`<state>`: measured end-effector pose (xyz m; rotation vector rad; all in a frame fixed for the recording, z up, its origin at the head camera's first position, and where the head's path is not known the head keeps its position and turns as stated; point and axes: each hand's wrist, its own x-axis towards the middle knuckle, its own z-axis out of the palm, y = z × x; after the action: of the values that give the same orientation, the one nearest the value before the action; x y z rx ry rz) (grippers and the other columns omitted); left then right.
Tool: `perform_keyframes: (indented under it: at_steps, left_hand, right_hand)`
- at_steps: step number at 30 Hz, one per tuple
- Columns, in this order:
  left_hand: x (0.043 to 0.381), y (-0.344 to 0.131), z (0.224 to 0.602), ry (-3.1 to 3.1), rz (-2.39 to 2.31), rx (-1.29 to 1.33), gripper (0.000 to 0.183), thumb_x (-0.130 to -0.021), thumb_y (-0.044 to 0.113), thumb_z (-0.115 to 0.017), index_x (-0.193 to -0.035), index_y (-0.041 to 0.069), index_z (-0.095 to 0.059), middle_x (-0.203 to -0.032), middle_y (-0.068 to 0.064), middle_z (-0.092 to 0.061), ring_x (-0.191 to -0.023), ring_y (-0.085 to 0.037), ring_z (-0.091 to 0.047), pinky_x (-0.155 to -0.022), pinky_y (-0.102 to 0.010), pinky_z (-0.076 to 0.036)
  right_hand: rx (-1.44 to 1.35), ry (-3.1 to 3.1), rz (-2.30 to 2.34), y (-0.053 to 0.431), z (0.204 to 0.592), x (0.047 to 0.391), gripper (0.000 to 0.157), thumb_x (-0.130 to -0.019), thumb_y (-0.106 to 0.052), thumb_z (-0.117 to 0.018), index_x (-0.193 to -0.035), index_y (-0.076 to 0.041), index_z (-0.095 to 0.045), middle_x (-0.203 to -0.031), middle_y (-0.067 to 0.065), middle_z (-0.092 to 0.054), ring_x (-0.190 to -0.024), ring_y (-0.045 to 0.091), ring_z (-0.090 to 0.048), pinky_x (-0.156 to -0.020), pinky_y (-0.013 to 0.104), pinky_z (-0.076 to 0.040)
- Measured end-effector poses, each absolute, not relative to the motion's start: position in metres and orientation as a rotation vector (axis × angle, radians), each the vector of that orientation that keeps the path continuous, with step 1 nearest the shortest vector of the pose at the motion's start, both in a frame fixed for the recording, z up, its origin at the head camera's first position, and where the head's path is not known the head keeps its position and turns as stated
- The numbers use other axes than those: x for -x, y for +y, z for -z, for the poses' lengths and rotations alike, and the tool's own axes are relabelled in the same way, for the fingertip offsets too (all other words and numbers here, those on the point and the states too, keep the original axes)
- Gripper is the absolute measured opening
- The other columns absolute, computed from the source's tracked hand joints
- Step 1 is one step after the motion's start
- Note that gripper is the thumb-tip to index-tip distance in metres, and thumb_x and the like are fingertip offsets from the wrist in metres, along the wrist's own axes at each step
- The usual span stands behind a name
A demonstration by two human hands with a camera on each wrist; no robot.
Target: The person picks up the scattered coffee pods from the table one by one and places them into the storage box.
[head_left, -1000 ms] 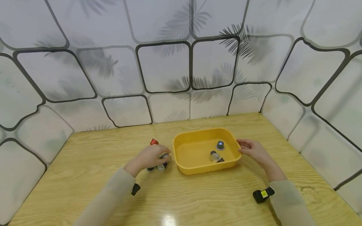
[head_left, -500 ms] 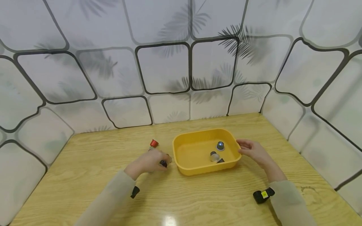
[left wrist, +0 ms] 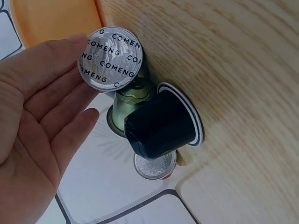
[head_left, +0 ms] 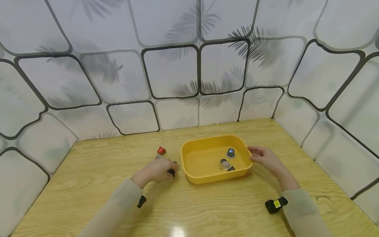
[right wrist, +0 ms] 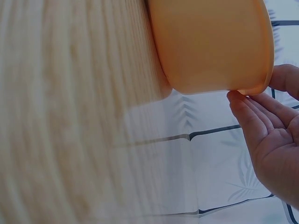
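My left hand point(head_left: 156, 170) is at a small pile of coffee capsules left of the tray. It pinches a capsule with a silver printed lid point(left wrist: 110, 59), and the thumb and fingertips show at that lid's edge in the left wrist view. Against it lie a green capsule point(left wrist: 128, 105) and a black capsule point(left wrist: 161, 123), with another silver lid point(left wrist: 154, 165) behind. A red capsule point(head_left: 161, 150) lies at the far end of the pile. My right hand point(head_left: 267, 160) holds the right-end rim of the yellow tray point(head_left: 204, 178), with fingertips right at the lip.
Several capsules are in the tray, among them a blue one point(head_left: 230, 152) and a light-lidded one point(head_left: 225, 164). The wooden table point(head_left: 207, 210) meets a patterned wall covering point(head_left: 177, 113) at the back and sides.
My left hand has lowered and its fingers have closed in on the pile, uncovering more of the red capsule. The right hand and tray have stayed in place.
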<state>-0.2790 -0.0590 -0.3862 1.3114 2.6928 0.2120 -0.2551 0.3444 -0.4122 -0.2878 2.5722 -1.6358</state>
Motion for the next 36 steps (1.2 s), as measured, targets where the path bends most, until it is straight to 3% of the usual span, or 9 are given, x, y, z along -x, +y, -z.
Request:
perform_keyframes:
  at_steps: [7,15,31,36]
  left_hand:
    - [0.2794,-0.0581,0.3876,2.696,-0.198,-1.280,0.024,-0.074,0.009,-0.070,-0.098,0.008,-0.065,-0.092,-0.001,-0.063,-0.083,-0.017,-0.055,-0.071,-0.029,-0.046]
    - [0.2805,-0.0578,0.3910,2.680,-0.190,-1.313,0.018,-0.074,0.004,-0.065,-0.091,0.012,-0.065,-0.078,0.005,-0.058,-0.073,-0.013,-0.050,-0.065,-0.027,-0.042]
    - [0.2826,-0.0538,0.3892,2.641,-0.254,-1.216,0.018,-0.073,0.012,-0.072,-0.089,0.009,-0.064,-0.083,0.001,-0.060,-0.074,-0.013,-0.054,-0.066,-0.026,-0.045]
    - [0.2829,-0.0548,0.3925,2.661,-0.207,-1.206,0.016,-0.073,0.012,-0.072,-0.087,0.012,-0.062,-0.080,0.004,-0.058,-0.071,-0.010,-0.048,-0.065,-0.026,-0.042]
  right_hand:
    - [0.279,2.581,1.625,0.3444,0.4133,0.2553,0.053,-0.087,-0.010,-0.055,-0.129,0.014,-0.032,-0.129,0.031,-0.035,-0.118,0.041,-0.035,-0.093,0.044,-0.034]
    - [0.278,2.596,1.613,0.3454,0.4165,0.2553,0.052,-0.087,-0.009,-0.055,-0.128,0.013,-0.033,-0.129,0.031,-0.036,-0.117,0.041,-0.036,-0.092,0.045,-0.034]
    - [0.278,2.590,1.616,0.3439,0.4115,0.2544,0.052,-0.087,-0.009,-0.055,-0.129,0.014,-0.032,-0.128,0.031,-0.035,-0.117,0.041,-0.036,-0.092,0.044,-0.034]
    - [0.276,2.590,1.617,0.3438,0.4124,0.2543,0.052,-0.087,-0.009,-0.055,-0.129,0.014,-0.032,-0.128,0.031,-0.036,-0.117,0.041,-0.036,-0.092,0.044,-0.035]
